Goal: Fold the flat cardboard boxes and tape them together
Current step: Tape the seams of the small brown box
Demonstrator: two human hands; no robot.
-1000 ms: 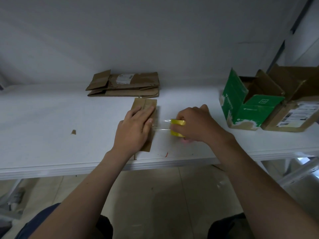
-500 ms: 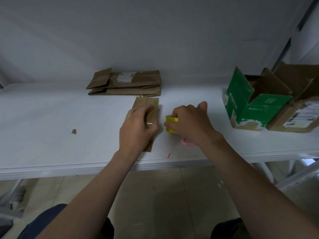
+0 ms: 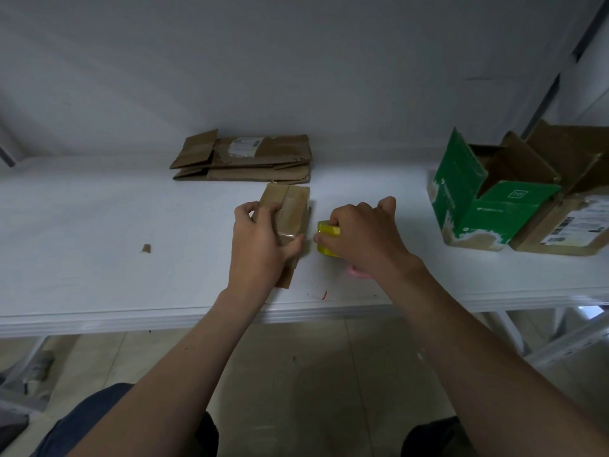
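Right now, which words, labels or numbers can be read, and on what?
"10" in a small square: green box flap.
White print on that box's side: too blurred.
Barcode label on brown box: too small.
Label on flat stack: blurred.

left hand (image 3: 260, 245): fingers curled round small box (image 3: 293, 206) | right hand (image 3: 362, 239): clenched on tape dispenser (image 3: 328, 234) | forearms outstretched

From the folded box (image 3: 290, 209), open table (image 3: 82, 225) stretches toward 9 o'clock past a cardboard scrap (image 3: 146, 248), flattened boxes (image 3: 250, 159) crowd 12 o'clock, and a green carton (image 3: 478, 209) and brown box (image 3: 566, 225) block 3 o'clock.
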